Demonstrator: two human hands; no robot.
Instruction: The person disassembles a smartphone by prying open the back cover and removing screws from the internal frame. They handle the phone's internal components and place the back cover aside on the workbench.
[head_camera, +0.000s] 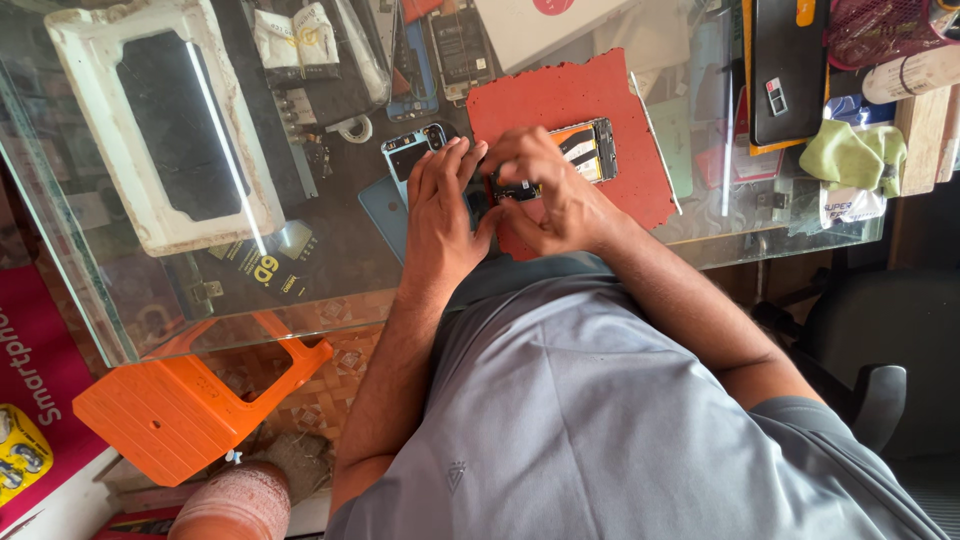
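On the red mat (600, 100) | opened phone (585, 150) | right hand (550, 195) grip pinching it | left hand (440, 215) steadying

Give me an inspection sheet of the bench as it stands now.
Surface: glass counter top, with a red mat on it.
Job's things: opened phone lies on the red mat, insides showing.
Clutter: white foam tray, black phone, green cloth, phone parts under the glass.
Hands: left hand flat beside the phone; right hand pressing fingertips on its lower end.
Cables: nothing seen.
Surroundings: orange plastic stool, black chair.
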